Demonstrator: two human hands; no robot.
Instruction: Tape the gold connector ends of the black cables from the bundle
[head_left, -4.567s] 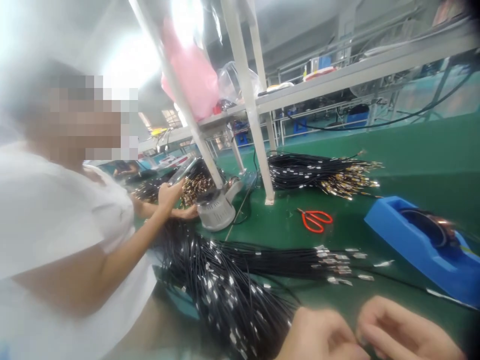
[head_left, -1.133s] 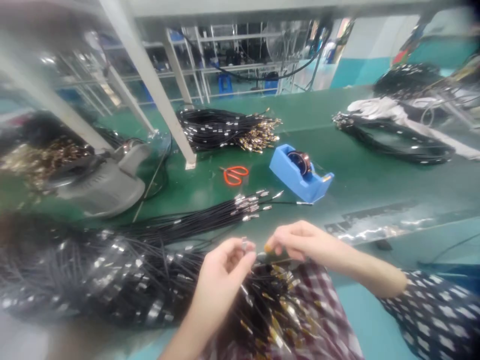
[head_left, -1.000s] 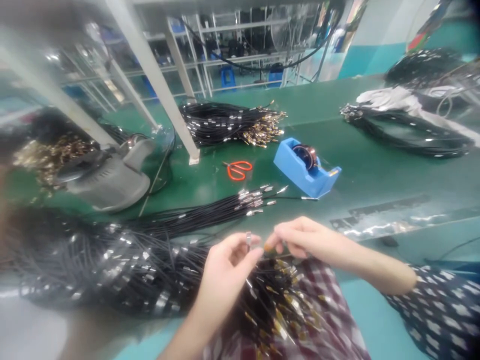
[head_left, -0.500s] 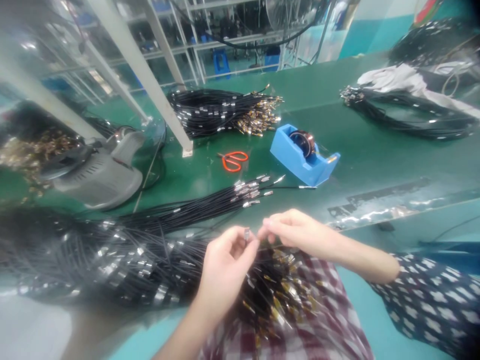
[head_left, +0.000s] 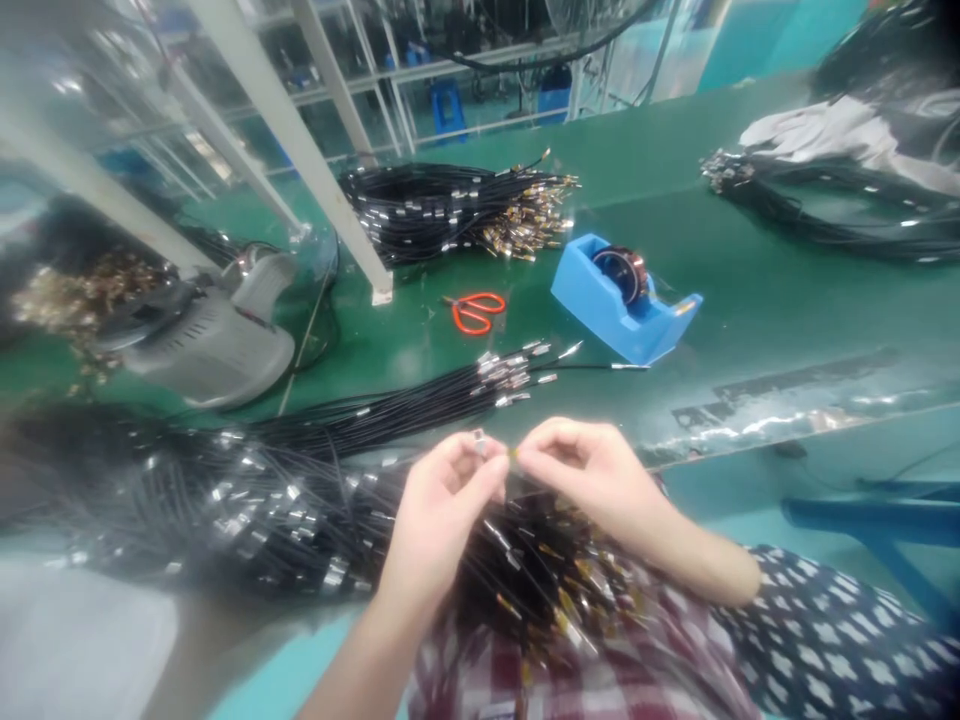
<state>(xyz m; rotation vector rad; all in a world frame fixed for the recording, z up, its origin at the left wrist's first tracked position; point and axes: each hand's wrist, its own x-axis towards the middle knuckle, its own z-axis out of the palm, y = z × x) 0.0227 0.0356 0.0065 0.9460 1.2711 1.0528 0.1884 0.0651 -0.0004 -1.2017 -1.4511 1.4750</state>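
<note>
My left hand [head_left: 442, 510] pinches a small silver metal sleeve [head_left: 478, 437] between thumb and fingertips. My right hand [head_left: 592, 475] is closed in a pinch on the gold-tipped end of a thin black cable [head_left: 514, 456], held right against the sleeve. Both hands hover over a heap of black cables with gold connectors [head_left: 547, 580] lying on my lap, at the near edge of the green bench [head_left: 750, 300]. A big pile of black cables with silver sleeves [head_left: 225, 490] spreads to the left of my hands.
On the bench lie a laid-out bundle of sleeved cables [head_left: 450, 390], orange scissors [head_left: 474, 310], a blue tape dispenser [head_left: 622, 298], a far bundle with gold connectors [head_left: 457, 208] and a grey machine [head_left: 202, 335]. White frame posts [head_left: 300, 150] stand behind. More cables [head_left: 825, 200] lie at right.
The view swung from a person at my left to my own hands. Over the last second my hands drew together, bringing the cable tip up to the sleeve.
</note>
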